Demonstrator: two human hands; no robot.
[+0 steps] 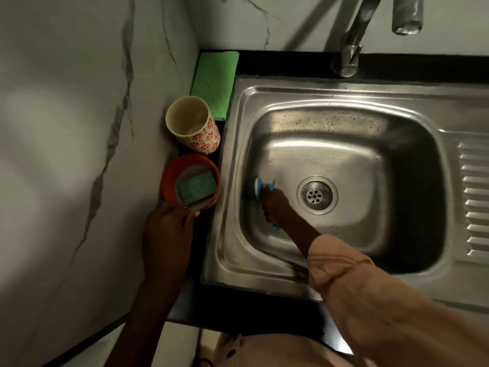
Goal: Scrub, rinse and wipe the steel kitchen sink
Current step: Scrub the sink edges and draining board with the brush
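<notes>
The steel sink (344, 107) fills the right half of the view, with its drain (317, 195) in the middle of the basin. My right hand (275, 205) grips a blue-handled scrubber (258, 187) whose dark head presses against the basin's left wall. My left hand (169, 229) holds the near rim of an orange bowl (169, 178) on the counter left of the sink. A green sponge (195, 187) lies inside that bowl.
A patterned cup (195, 136) stands behind the bowl, and a folded green cloth (215, 83) lies in the back corner by the marble wall. The steel tap (352, 56) rises behind the sink. A ribbed drainboard (473, 200) lies at the right.
</notes>
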